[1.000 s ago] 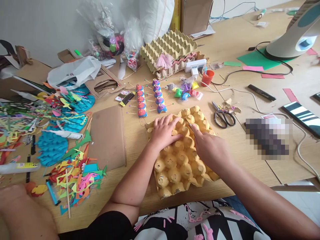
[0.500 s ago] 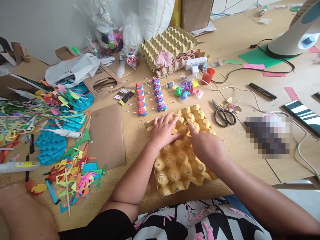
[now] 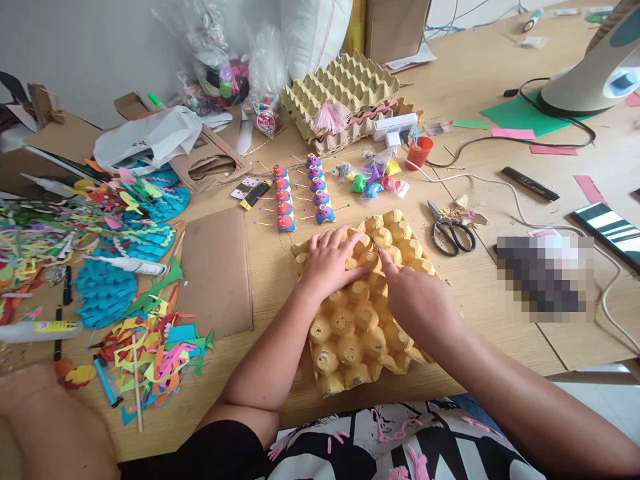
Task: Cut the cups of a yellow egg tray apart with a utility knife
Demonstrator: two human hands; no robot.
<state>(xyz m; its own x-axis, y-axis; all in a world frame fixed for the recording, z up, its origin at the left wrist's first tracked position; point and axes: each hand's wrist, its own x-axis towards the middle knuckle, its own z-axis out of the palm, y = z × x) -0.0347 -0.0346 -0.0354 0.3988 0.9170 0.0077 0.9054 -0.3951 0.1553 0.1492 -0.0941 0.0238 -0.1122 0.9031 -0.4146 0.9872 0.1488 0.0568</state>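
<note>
A yellow egg carton tray (image 3: 350, 350), its cups facing up as bumps, lies on the table before me. My left hand (image 3: 329, 263) rests flat on its upper left part, fingers spread. On the tray's right side is my right hand (image 3: 417, 297), index finger stretched forward and the other fingers curled under. A small thin tip (image 3: 377, 248) shows just ahead of that finger; the rest of what the hand holds is hidden beneath it.
Scissors (image 3: 451, 230) lie right of the tray, brown cardboard (image 3: 216, 273) left. Behind stand painted carton strips (image 3: 284, 200), clay bags (image 3: 373, 177) and a red cup (image 3: 420, 152). Paper scraps (image 3: 163, 360) cover the left, near another person's arm (image 3: 50, 420).
The view has shifted slightly. My right index finger has moved a little down along the tray, while my left hand keeps its place on it.
</note>
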